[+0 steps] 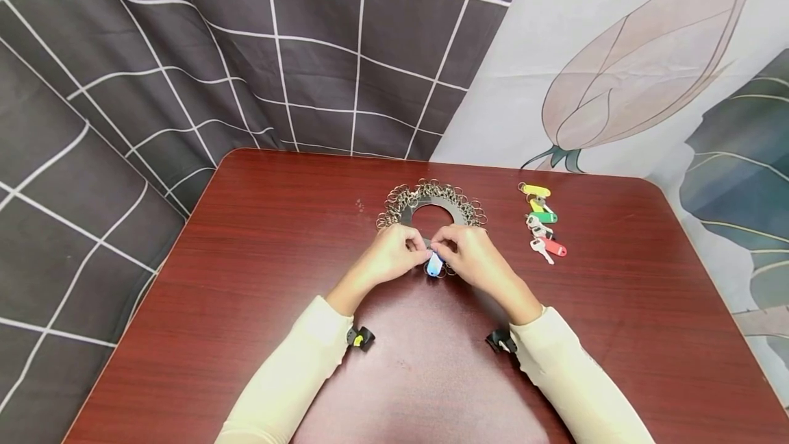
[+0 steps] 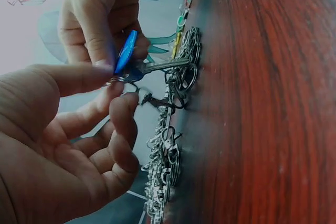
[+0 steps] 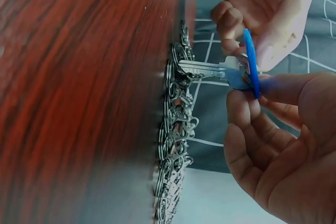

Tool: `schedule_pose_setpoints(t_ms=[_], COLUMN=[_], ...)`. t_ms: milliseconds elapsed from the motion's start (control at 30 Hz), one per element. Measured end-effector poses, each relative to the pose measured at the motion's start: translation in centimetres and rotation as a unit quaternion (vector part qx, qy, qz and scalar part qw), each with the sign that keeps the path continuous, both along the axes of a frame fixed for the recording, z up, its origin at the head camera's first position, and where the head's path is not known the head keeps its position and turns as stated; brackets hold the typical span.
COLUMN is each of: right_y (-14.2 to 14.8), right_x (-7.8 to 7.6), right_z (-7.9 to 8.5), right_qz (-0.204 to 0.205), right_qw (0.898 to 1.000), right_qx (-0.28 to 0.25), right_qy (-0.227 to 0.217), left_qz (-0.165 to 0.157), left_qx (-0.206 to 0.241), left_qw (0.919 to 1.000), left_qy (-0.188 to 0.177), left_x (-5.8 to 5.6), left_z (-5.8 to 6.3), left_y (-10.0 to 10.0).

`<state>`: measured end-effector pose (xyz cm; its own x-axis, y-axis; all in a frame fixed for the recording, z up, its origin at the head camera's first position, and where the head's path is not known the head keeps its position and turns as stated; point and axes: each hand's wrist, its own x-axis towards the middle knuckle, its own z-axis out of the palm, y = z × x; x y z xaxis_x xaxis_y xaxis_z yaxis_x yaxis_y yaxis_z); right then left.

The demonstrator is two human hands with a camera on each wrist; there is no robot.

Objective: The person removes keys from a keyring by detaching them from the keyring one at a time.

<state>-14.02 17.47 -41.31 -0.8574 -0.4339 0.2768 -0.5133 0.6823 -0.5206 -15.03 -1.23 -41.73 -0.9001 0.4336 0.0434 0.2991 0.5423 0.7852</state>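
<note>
Over the near edge of a flat grey ring-shaped plate (image 1: pixel 455 208), both hands meet around a blue key tag (image 1: pixel 434 266). A silver key (image 3: pixel 210 71) hangs beside the tag, its blade pointing down toward the metal rings in the wrist views. My left hand (image 1: pixel 394 252) pinches the small split ring (image 2: pixel 126 81) at the top of the tag and key, partly hidden by fingertips. With thumb and fingers, my right hand (image 1: pixel 473 253) grips the blue tag and the head of the key. Many small key rings (image 1: pixel 431 189) line the plate's outer edge.
To the right on the dark red table (image 1: pixel 629 307) lies a column of tagged keys: yellow (image 1: pixel 535 190), green (image 1: pixel 544 217) and red (image 1: pixel 553 246) tags with silver keys. A grid-patterned dark cloth (image 1: pixel 320 67) and a white printed cloth (image 1: pixel 511 88) hang behind the table.
</note>
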Motion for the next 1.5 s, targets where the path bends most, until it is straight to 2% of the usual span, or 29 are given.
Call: schedule_pose_setpoints(t_ms=[167,333,467,633,700,900,967,1267,1500], right_y=[0.0,0.0,0.3,1.1,1.4,2.7,3.1,5.1,6.0], right_x=[0.0,0.0,-0.1,-0.2,-0.2,-0.4,-0.5,-0.6,-0.5], right_z=[-0.1,-0.2,0.1,0.8,1.2,2.3,2.8,4.5,5.2], right_qz=[0.013,-0.003,-0.021,-0.028,-0.032,-0.060,-0.071,-0.111,-0.119], right_qw=[1.000,1.000,1.000,1.000,0.999,0.998,0.997,0.990,0.987], right_qx=[-0.003,0.009,0.012,-0.003,-0.008,-0.026,-0.036,-0.088,-0.112], right_qy=[0.009,0.011,0.004,-0.008,-0.004,0.007,0.009,0.004,-0.011], left_qz=[-0.005,-0.027,-0.040,-0.033,-0.029,-0.035,-0.039,-0.065,-0.064], left_qx=[0.011,0.026,0.014,-0.015,-0.033,-0.088,-0.104,-0.131,-0.134], left_qw=[0.9999,0.9989,0.9976,0.9976,0.9977,0.9954,0.9935,0.9893,0.9886], left_qy=[0.007,0.027,0.055,0.059,0.051,-0.015,-0.026,-0.010,-0.026], left_x=[0.0,-0.1,-0.1,-0.2,-0.2,-0.1,0.0,0.4,0.3], left_z=[-0.2,-0.3,-0.2,0.0,0.1,0.3,0.2,-0.6,-0.7], left_y=[0.1,0.0,-0.1,-0.6,-0.8,-1.1,-1.1,-0.5,-0.6])
